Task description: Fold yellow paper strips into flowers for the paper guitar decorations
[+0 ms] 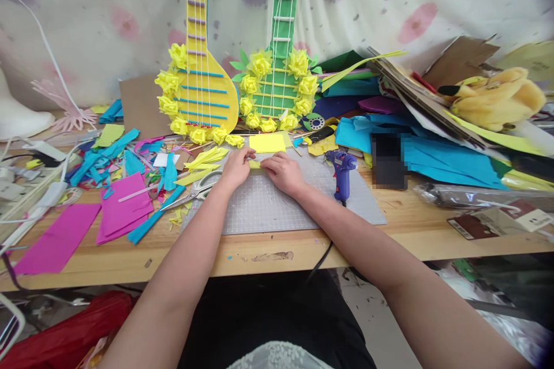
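Both my hands are over the grey cutting mat point(268, 207). My left hand point(236, 167) and my right hand point(283, 172) pinch the two ends of a narrow yellow paper strip point(255, 165). Just behind it lies a stack of yellow paper point(267, 143). Scissors point(199, 187) rest beside my left wrist, near several cut yellow paper pieces point(203, 158). To the right of my right hand, a purple glue gun point(343, 174) stands on the mat with its cord running toward the front edge.
A yellow paper guitar point(203, 92) and a green one point(281, 89), both with yellow flowers, lean at the back. Magenta sheets point(123, 207) and blue scraps lie left. Blue paper point(450, 158), cardboard and a yellow plush toy point(497, 98) crowd the right.
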Available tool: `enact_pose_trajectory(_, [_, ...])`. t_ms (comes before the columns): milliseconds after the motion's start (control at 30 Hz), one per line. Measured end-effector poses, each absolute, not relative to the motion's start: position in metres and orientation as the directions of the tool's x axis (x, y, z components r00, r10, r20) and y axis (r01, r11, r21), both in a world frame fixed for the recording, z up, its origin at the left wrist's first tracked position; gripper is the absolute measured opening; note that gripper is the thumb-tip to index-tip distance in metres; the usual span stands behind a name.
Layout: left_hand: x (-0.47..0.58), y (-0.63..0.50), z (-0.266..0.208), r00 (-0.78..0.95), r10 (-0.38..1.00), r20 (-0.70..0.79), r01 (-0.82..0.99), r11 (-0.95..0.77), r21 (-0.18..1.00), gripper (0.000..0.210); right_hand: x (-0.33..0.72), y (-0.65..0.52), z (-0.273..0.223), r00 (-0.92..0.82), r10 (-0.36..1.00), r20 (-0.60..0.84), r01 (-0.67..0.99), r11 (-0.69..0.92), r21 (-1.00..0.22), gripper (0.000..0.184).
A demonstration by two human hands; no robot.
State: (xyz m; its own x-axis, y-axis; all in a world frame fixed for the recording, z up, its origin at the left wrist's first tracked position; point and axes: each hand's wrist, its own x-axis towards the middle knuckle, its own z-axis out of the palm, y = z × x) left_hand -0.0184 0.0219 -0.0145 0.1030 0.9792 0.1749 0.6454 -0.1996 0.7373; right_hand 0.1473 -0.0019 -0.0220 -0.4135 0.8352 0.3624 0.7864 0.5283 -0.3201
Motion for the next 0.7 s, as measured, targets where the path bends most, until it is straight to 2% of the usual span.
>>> enact_pose_trajectory(100, [-0.013, 0.027, -0.014, -0.024, 0.996, 0.089, 0.438, -0.069, 0.896, 0.035, 0.151, -0.001, -0.02, -0.409, 0.796, 0.446, 0.765, 0.565, -0.307, 0.032])
enact_pose_trajectory(167, [-0.009, 0.026, -0.011, -0.09, 0.996, -0.014, 0.277, 0.039, 0.96, 0.027, 0.154, 0.0, -0.018, -0.4, 0.781, 0.48, 0.767, 0.571, -0.291, 0.033])
enact_pose_trajectory(267, [-0.004, 0.019, -0.006, -0.029, 0.992, -0.12, 0.131, 0.123, 0.984, 0.03, 0.156, -0.001, -0.014, -0.39, 0.778, 0.493, 0.783, 0.562, -0.267, 0.034])
enact_pose_trajectory(367, [-0.002, 0.014, -0.008, 0.025, 0.999, -0.029, 0.18, 0.024, 0.983, 0.038, 0.156, -0.002, -0.012, -0.388, 0.778, 0.494, 0.79, 0.557, -0.256, 0.041])
enact_pose_trajectory(467, [-0.001, 0.016, -0.017, -0.024, 0.994, 0.104, 0.312, -0.092, 0.946, 0.03, 0.155, -0.002, -0.013, -0.427, 0.778, 0.461, 0.783, 0.573, -0.243, 0.051])
enact_pose_trajectory(600, [-0.001, 0.02, -0.024, -0.024, 0.976, 0.215, 0.471, -0.179, 0.864, 0.025, 0.154, 0.002, -0.016, -0.441, 0.77, 0.46, 0.778, 0.584, -0.231, 0.038])
enact_pose_trajectory(700, [-0.002, 0.019, -0.025, -0.004, 0.977, 0.215, 0.52, -0.182, 0.835, 0.026, 0.156, 0.007, -0.019, -0.419, 0.774, 0.475, 0.783, 0.573, -0.243, 0.027])
